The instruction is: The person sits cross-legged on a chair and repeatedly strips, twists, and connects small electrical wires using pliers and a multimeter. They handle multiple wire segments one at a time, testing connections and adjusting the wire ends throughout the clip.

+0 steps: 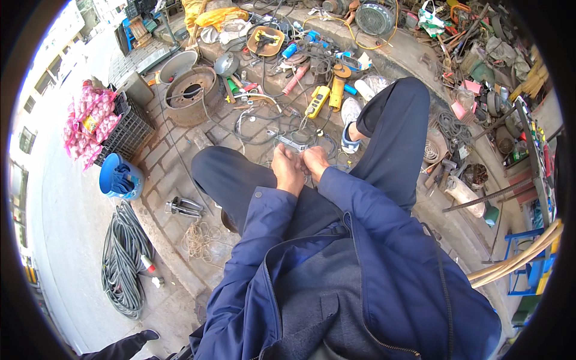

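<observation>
My left hand [288, 170] and my right hand [315, 162] are together between my knees, fingers curled and closed. Whatever they pinch is small and mostly covered by the fingers; I cannot make it out. Just beyond the fingertips lies a silver wrench [290, 141] on the paving, among loose dark cables. Farther off are a yellow push-button control box [317, 102] and a yellow power tool [338, 87], which looks like an angle grinder. A red-handled tool [296, 78] rests to the left of them.
To the left stand a rusty wheel rim [192, 96], a blue bucket [122, 176] and a black crate [129, 127] beside a pink mesh bag of bulbs [91, 120]. Coiled cable [124, 260] and a metal puller-like tool [185, 207] lie nearer. Scrap and tools crowd the right.
</observation>
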`<action>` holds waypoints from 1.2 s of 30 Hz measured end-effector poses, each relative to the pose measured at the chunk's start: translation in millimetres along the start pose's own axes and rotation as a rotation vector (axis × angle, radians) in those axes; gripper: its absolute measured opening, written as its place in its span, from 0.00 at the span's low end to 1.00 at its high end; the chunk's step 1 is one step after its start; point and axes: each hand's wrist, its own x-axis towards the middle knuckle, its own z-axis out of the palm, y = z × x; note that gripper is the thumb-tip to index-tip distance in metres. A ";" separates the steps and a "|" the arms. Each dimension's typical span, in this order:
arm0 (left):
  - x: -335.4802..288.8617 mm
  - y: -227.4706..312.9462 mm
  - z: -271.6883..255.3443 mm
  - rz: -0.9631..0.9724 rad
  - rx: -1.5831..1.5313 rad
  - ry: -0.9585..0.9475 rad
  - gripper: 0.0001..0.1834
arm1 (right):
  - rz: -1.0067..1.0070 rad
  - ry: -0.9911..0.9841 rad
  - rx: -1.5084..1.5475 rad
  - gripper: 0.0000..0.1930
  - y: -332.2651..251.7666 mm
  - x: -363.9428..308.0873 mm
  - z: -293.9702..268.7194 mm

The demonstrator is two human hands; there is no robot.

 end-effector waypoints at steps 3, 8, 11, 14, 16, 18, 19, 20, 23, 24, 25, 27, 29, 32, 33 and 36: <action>5.0 -2.1 -2.9 0.044 -0.018 0.066 0.10 | 0.011 0.073 0.024 0.06 6.8 10.6 6.9; 13.0 -17.4 -13.0 0.022 0.081 0.115 0.16 | 0.177 -0.020 0.314 0.08 28.5 46.8 5.5; 19.4 -25.4 -16.2 0.124 0.248 0.218 0.15 | 0.283 -0.123 0.445 0.15 44.2 73.9 -3.7; 25.5 -37.1 -22.7 0.060 0.347 0.267 0.15 | 0.174 -0.269 0.556 0.23 76.7 85.0 -11.8; 27.7 -47.7 -28.7 0.033 0.427 0.256 0.16 | 0.087 -0.219 0.484 0.25 90.2 95.2 -24.0; 27.1 -59.4 -34.2 0.164 0.740 0.262 0.19 | 0.159 -0.332 0.421 0.24 101.6 106.2 -37.6; 25.6 -64.5 -36.3 0.173 0.732 0.235 0.21 | 0.136 -0.358 0.459 0.24 107.6 110.0 -44.3; 23.6 -69.0 -36.7 0.171 0.720 0.222 0.22 | 0.070 -0.361 0.490 0.23 112.3 113.6 -51.0; 7.9 -80.9 -34.3 0.135 0.678 0.152 0.22 | 0.110 -0.254 0.371 0.23 119.0 121.1 -73.4; 0.9 -82.2 -33.7 0.103 0.686 0.114 0.22 | 0.157 -0.158 0.335 0.24 115.7 125.9 -78.9; -6.2 -82.9 -32.6 0.143 0.750 0.060 0.22 | 0.142 -0.216 0.324 0.24 111.6 130.5 -84.9; -17.6 -76.7 -28.5 -0.041 0.674 0.044 0.21 | 0.206 -0.176 0.324 0.24 106.6 136.8 -93.9; -35.0 -69.8 -25.8 0.027 0.714 0.015 0.21 | 0.276 -0.132 0.341 0.25 106.3 141.3 -101.7; -60.8 -54.5 -21.0 -0.148 0.368 -0.055 0.16 | 0.323 -0.027 0.320 0.25 109.2 150.6 -114.6; -69.0 -47.5 -21.6 -0.195 0.304 -0.081 0.14 | 0.328 -0.012 0.309 0.26 108.7 156.1 -119.0; -98.9 -30.2 -25.5 -0.244 0.254 -0.154 0.16 | 0.361 0.018 0.292 0.28 109.6 168.6 -139.1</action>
